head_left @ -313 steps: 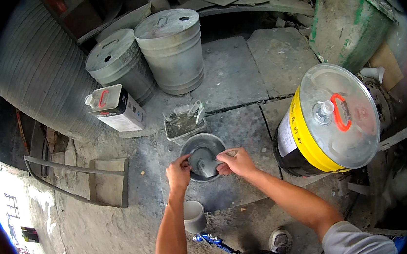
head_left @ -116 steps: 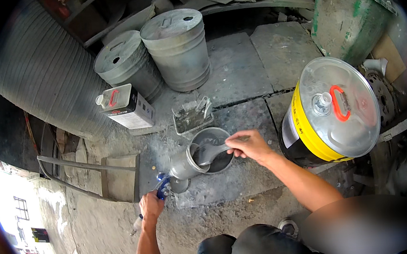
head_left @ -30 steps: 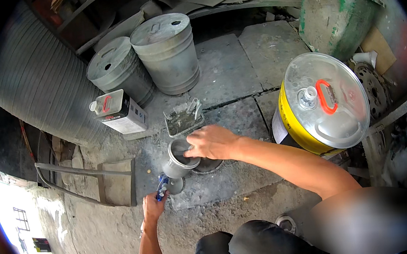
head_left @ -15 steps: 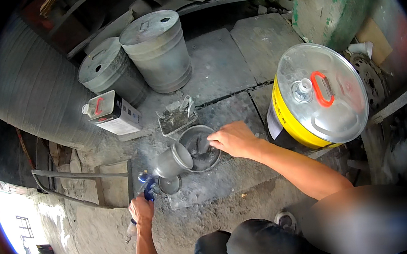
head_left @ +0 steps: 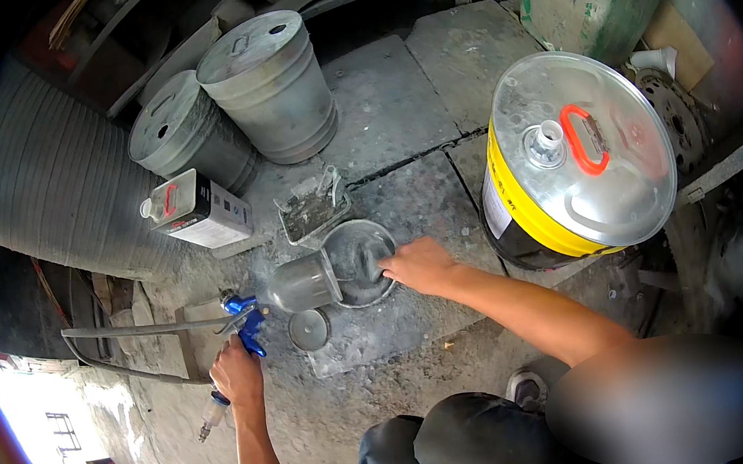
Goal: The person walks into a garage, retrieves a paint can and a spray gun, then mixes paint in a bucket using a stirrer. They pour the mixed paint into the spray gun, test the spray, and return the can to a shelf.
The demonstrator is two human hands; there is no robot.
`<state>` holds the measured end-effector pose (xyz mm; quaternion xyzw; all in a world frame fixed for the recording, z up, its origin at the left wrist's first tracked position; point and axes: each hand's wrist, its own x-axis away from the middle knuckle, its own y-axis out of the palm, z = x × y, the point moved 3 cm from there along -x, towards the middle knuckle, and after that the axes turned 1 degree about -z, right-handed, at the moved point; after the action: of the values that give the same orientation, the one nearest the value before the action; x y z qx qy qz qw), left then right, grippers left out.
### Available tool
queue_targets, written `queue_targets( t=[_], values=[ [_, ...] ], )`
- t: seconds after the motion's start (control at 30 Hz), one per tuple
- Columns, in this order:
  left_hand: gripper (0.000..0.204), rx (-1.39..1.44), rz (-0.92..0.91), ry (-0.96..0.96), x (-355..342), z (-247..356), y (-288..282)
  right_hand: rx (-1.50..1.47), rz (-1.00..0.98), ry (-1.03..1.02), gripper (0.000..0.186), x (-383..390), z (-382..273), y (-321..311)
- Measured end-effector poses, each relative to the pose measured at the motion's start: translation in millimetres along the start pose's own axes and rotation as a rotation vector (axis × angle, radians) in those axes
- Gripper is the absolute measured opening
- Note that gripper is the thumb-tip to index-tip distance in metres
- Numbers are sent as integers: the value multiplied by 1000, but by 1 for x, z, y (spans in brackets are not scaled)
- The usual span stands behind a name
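My left hand is closed round the handle of a blue and silver spray gun. A fitting with a pale section sticks out below that hand. A grey cup appears joined to the gun. It lies tipped on its side, its mouth facing right over the rim of a round metal basin. My right hand is over the basin's right rim, fingers pinched together and pointing inward; what they hold, if anything, I cannot make out. Grey residue coats the basin. A round lid lies just below the cup.
A rectangular tray of grey scraps sits beyond the basin. A rectangular can and two metal drums stand far left. At right is a big yellow-banded drum with a red handle. A curved bar crosses at left.
The spray gun and my left hand have moved slightly left, and the cup has turned to lie more level. My right hand is slightly lower in the picture, still pinched at the basin.
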<state>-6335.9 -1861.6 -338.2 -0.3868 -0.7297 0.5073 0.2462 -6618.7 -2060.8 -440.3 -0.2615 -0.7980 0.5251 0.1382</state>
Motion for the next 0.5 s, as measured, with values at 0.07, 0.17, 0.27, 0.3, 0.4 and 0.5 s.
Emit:
queue_targets(
  t=[0.07, 0.17, 0.27, 0.3, 0.4, 0.5],
  values=[
    [19, 12, -19, -16, 0, -2, 4, -21, -3, 94, 20, 0, 3, 0],
    [17, 76, -54, 3, 2, -6, 14, -195, 51, 125, 24, 7, 13, 5],
    [19, 115, -118, -6, 7, -16, 31, -582, 45, 189, 28, 11, 13, -12],
    [20, 149, -122, 16, 8, -18, 36, -731, 31, 232, 30, 13, 16, -21],
    [21, 238, -144, 67, 11, -21, 49, -989, 58, 159, 35, 8, 16, -31],
    [19, 317, -146, 83, 14, -15, 63, -1041, 125, 178, 35, -11, 4, -16]
  ],
)
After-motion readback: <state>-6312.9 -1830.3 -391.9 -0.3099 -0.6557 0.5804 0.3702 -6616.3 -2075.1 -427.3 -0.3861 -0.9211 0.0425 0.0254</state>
